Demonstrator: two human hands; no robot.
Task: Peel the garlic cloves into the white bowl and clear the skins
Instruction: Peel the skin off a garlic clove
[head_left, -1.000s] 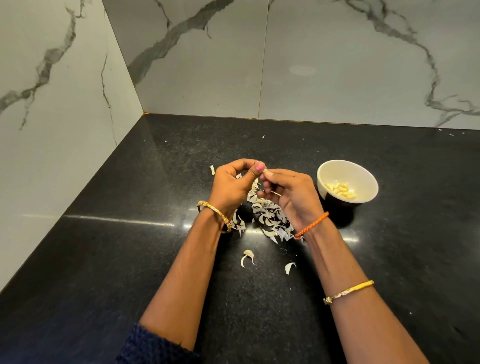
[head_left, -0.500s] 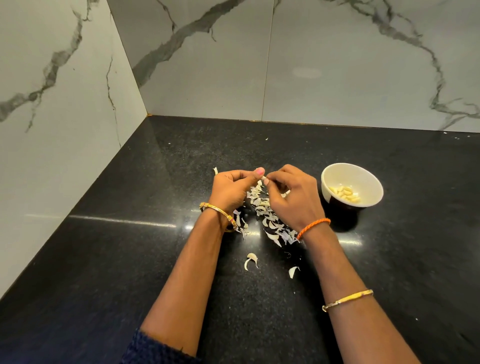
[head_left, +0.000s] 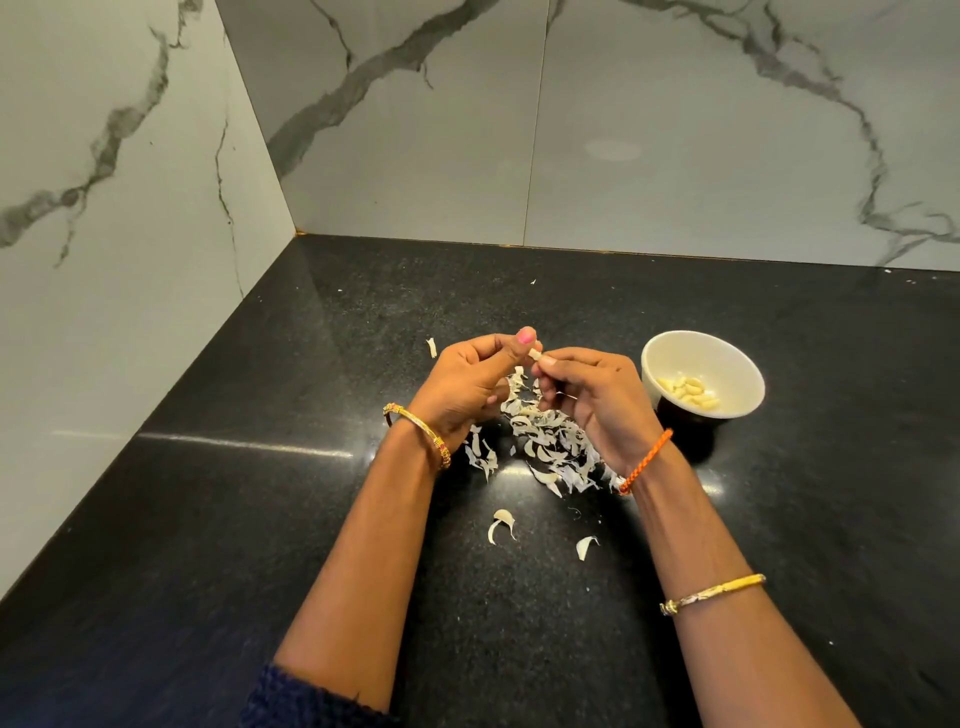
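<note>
both hands (head_left: 467, 387) pinching garlic clove (head_left: 535, 355), white bowl (head_left: 702, 348)

clove (head_left: 535, 355): pinched between both hands | white bowl (head_left: 702, 372): peeled cloves inside | skins (head_left: 545, 441): heaped on counter

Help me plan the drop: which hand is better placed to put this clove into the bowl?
Right. The right hand pinches the garlic clove and is beside the white bowl; the left hand is farther away.

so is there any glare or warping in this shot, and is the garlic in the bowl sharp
Head view: a bright glare streak crosses the black counter left of the left hand; wide-angle warping tilts the marble walls; the peeled cloves in the white bowl look reasonably sharp.
</note>
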